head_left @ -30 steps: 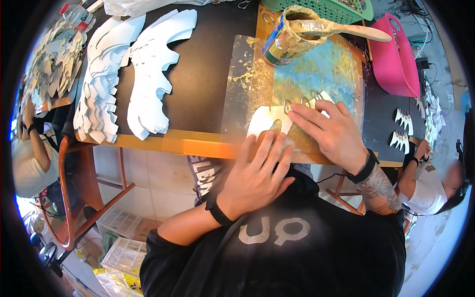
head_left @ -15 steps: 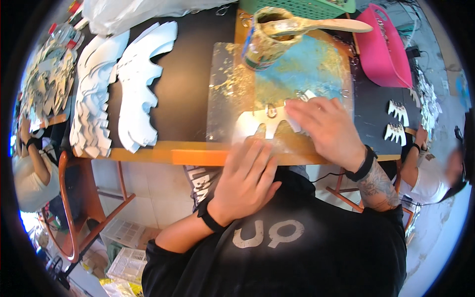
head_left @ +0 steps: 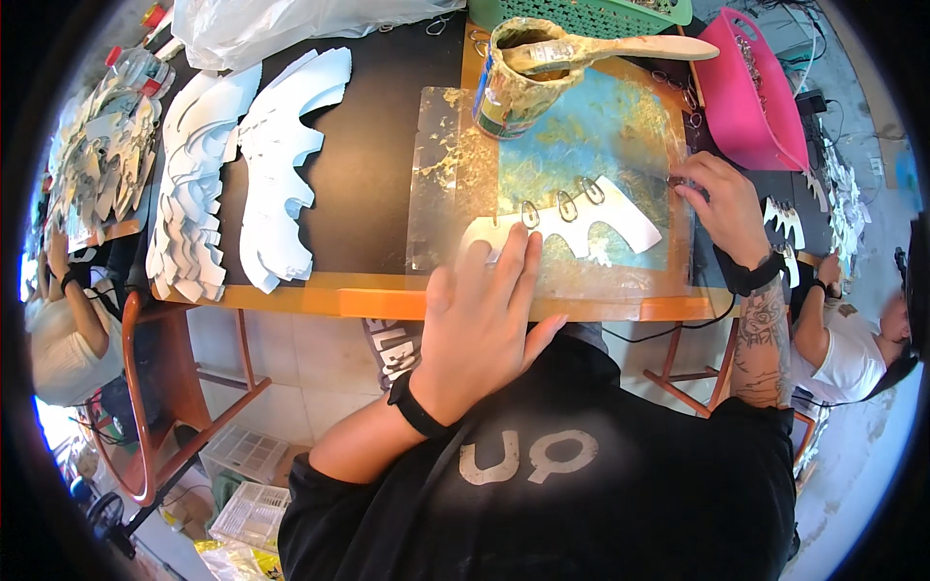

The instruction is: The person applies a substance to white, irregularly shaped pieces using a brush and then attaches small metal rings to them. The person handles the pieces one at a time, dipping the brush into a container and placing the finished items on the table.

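A white scalloped piece (head_left: 630,218) of thin sheet material lies on a clear, glue-stained sheet (head_left: 436,213). Three oval metal rings (head_left: 567,205) sit along its upper part. My left hand (head_left: 480,320) rests flat at the piece's left end, fingers stretched out and partly covering it. Off the piece's right side, at the sheet's right edge, my right hand (head_left: 725,208) has thumb and fingers brought together around a small metal ring (head_left: 675,181), mostly hidden by the fingertips. A glue-caked can (head_left: 518,102) stands behind, with a wooden-handled brush (head_left: 630,48) across its mouth.
Two stacks of white scalloped pieces (head_left: 276,184) lie on the table's left. A pink basket (head_left: 756,107) with metal parts and a green basket (head_left: 581,12) stand at the back. Finished-looking small pieces (head_left: 783,223) lie right. Co-workers (head_left: 843,339) sit at both sides.
My right hand has left the white piece and moved right, to a ring at the sheet's edge. Three rings now show plainly on the piece. My left hand has shifted up slightly onto it.
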Available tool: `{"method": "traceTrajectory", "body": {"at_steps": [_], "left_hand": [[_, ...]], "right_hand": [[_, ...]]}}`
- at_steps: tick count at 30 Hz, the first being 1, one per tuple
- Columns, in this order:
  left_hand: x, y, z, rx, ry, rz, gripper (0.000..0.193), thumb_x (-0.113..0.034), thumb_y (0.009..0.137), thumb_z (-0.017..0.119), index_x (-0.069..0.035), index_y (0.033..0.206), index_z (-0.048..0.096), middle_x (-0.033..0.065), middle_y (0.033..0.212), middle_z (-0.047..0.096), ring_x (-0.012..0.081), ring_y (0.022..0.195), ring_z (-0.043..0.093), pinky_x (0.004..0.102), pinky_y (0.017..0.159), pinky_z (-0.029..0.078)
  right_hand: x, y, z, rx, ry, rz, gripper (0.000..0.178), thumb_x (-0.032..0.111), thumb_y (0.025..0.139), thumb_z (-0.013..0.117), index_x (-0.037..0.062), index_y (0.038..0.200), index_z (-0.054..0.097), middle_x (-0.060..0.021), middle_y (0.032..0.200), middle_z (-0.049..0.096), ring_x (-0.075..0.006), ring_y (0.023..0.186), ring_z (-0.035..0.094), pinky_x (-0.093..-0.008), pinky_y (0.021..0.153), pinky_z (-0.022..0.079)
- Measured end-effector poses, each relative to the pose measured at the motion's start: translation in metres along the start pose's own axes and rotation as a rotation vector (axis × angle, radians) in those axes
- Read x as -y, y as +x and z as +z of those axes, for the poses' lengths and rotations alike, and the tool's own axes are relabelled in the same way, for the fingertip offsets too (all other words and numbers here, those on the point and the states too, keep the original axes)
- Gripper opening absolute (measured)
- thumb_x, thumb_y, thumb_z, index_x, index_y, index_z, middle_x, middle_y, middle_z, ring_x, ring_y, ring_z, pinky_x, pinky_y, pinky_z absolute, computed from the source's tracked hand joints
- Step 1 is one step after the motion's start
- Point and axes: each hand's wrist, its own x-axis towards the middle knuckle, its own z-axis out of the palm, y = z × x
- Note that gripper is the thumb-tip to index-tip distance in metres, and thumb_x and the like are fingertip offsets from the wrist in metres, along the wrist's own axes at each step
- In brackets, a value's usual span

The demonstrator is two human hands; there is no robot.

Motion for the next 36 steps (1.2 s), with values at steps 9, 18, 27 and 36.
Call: {"method": "traceTrajectory", "body": {"at_steps": [9, 18, 27, 36], "left_hand": [[0.004, 0.009, 0.004, -0.008, 0.039, 0.005, 0.075, -0.059, 0.093, 0.062, -0.006, 0.145, 0.06, 0.0025, 0.154, 0.05, 0.0272, 0.128, 0.048, 0.0461, 0.099, 0.032], [0.005, 0.008, 0.003, -0.033, -0.031, 0.003, 0.072, -0.056, 0.092, 0.066, -0.006, 0.143, 0.06, 0.005, 0.152, 0.052, 0.0275, 0.129, 0.047, 0.0471, 0.102, 0.029], [0.023, -0.029, -0.006, -0.309, -0.189, 0.049, 0.033, -0.015, 0.082, 0.077, -0.004, 0.113, 0.074, 0.0081, 0.123, 0.069, 0.0263, 0.107, 0.065, 0.0421, 0.095, 0.037], [0.04, -0.055, 0.0, -0.402, -0.213, 0.077, 0.016, -0.009, 0.08, 0.081, -0.01, 0.094, 0.073, 0.0041, 0.11, 0.071, 0.0228, 0.098, 0.068, 0.0398, 0.091, 0.04]], "right_hand": [[0.004, 0.0, 0.0, 0.001, 0.037, 0.082, 0.015, 0.008, 0.087, 0.075, 0.0033, 0.1, 0.07, -0.0111, 0.093, 0.067, -0.0335, 0.085, 0.068, -0.0428, 0.073, 0.054], [0.035, 0.007, -0.026, -0.067, 0.285, 0.243, 0.014, 0.008, 0.089, 0.077, 0.0005, 0.1, 0.075, -0.0121, 0.088, 0.075, -0.0246, 0.075, 0.073, -0.0341, 0.07, 0.056], [0.168, 0.057, 0.024, -0.025, 0.509, -0.052, 0.016, 0.02, 0.091, 0.074, 0.0041, 0.088, 0.076, -0.01, 0.086, 0.069, -0.0336, 0.079, 0.068, -0.0425, 0.07, 0.054], [0.18, 0.063, 0.042, -0.074, 0.301, -0.06, 0.01, 0.014, 0.087, 0.074, 0.005, 0.092, 0.075, -0.0076, 0.091, 0.068, -0.031, 0.086, 0.067, -0.0428, 0.077, 0.051]]}}
